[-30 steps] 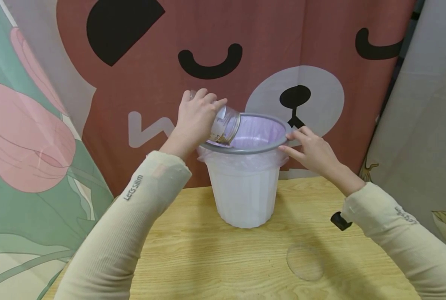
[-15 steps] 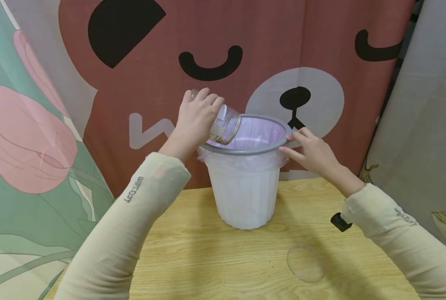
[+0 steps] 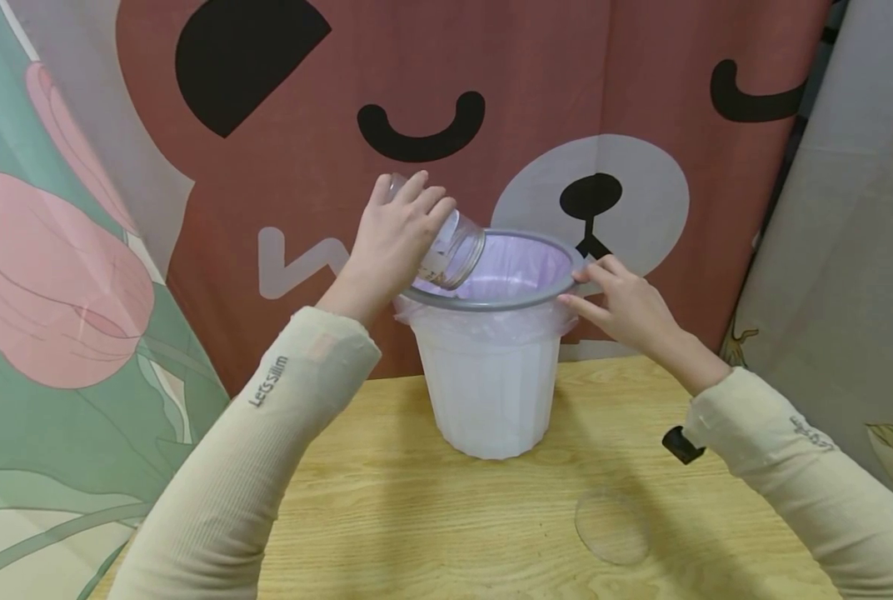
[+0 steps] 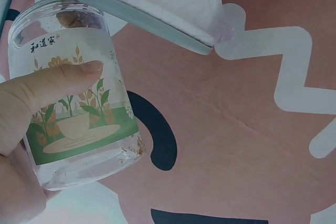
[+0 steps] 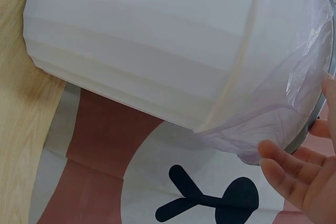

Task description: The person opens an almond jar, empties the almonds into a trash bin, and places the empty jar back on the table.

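My left hand [image 3: 397, 229] grips a clear glass jar [image 3: 457, 254], tilted mouth-down over the left side of a white trash can [image 3: 487, 387]. The left wrist view shows the thumb across the jar's printed label [image 4: 79, 124], a brown clump [image 4: 73, 19] near the mouth and brown bits close to the base. A thin purple trash bag [image 3: 517, 262] lines the can, folded out under its grey rim [image 3: 491, 305]. My right hand [image 3: 630, 304] holds the rim on the right side, thumb nearer me and fingers farther back.
The can stands toward the back of a wood-grain table [image 3: 416, 517]. A clear round disc [image 3: 611, 527] lies in front of it to the right. Behind hangs a brown curtain [image 3: 289, 175] with a bear face. A black piece [image 3: 682, 444] shows beside the right cuff.
My left hand and the jar have shifted very slightly. Less brown stuff shows at the jar's mouth than a second ago. My right hand stays on the rim.
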`<move>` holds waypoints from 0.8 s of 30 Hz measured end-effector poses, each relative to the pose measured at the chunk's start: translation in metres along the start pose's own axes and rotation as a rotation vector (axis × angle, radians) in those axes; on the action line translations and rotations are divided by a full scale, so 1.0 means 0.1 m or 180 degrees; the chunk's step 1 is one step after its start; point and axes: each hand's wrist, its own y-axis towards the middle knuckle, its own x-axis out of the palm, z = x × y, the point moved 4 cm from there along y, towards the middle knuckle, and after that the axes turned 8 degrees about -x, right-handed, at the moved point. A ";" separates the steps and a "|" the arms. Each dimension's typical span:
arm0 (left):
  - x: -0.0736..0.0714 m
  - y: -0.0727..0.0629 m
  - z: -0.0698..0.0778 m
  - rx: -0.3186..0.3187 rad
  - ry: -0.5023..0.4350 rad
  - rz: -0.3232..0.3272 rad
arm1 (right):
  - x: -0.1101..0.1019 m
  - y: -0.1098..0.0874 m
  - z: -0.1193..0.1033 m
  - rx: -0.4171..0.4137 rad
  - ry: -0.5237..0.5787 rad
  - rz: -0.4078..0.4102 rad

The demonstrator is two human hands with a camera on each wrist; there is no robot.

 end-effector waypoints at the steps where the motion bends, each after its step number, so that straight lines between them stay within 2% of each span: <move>1: 0.00 0.00 0.00 0.0024 0.0004 0.0013 | 0.00 0.00 0.00 -0.0003 -0.0001 0.0001; 4: 0.01 0.00 0.01 0.0101 0.0022 0.0080 | 0.00 0.00 0.00 -0.0013 -0.0004 0.0009; 13: 0.01 -0.03 0.01 0.0303 0.0151 0.0479 | 0.00 0.00 0.00 -0.0019 -0.0008 0.0016; 17: 0.02 -0.04 0.01 0.0373 0.0157 0.0505 | 0.00 0.00 0.00 -0.0030 -0.0006 0.0038; 21: 0.03 -0.04 0.03 0.0512 0.0295 0.0520 | 0.01 0.00 0.00 -0.0027 0.0001 0.0049; 24: 0.04 -0.05 0.04 0.0617 0.0422 0.0640 | 0.01 0.00 0.00 -0.0026 0.0002 0.0048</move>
